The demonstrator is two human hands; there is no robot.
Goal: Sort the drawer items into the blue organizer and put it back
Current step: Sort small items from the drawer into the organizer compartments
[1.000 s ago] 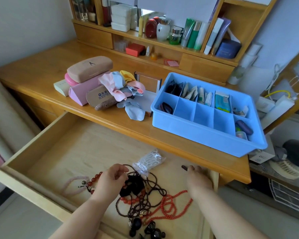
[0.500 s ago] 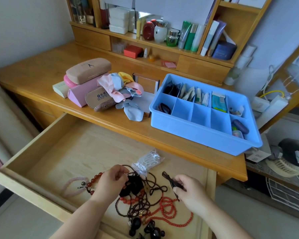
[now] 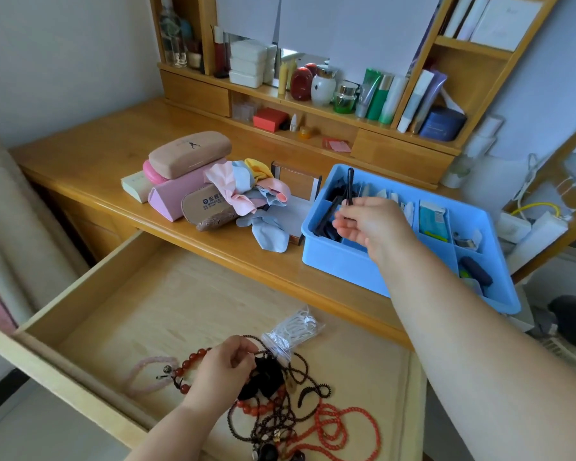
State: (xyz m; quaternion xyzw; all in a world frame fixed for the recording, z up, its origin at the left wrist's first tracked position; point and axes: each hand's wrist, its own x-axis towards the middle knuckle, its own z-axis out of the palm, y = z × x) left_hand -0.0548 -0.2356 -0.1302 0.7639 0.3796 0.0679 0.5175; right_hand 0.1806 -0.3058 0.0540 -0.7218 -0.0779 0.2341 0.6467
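Note:
The blue organizer [image 3: 343,261] stands on the desk at the right, its compartments holding small items. My right hand [image 3: 373,224] hovers over its left compartments and pinches a thin black hair clip [image 3: 350,186] that points upward. The open wooden drawer [image 3: 153,294] lies below the desk edge. In its near right part sits a tangle of bead strings [image 3: 296,417], red, dark brown and coral. My left hand [image 3: 223,371] grips a dark bead strand and a black hair tie [image 3: 263,377] in that pile. A clear zip bag [image 3: 293,331] of white pieces lies just behind.
On the desk left of the organizer are stacked glasses cases [image 3: 190,154], a heap of pastel cloths [image 3: 250,191] and a small wooden frame [image 3: 296,183]. Bottles and boxes fill the shelf [image 3: 330,98] behind. A pink bracelet [image 3: 147,374] lies in the drawer's left part.
My right hand rose from the drawer's right side with the black clip and now holds it above the organizer. My left hand stayed in the bead pile.

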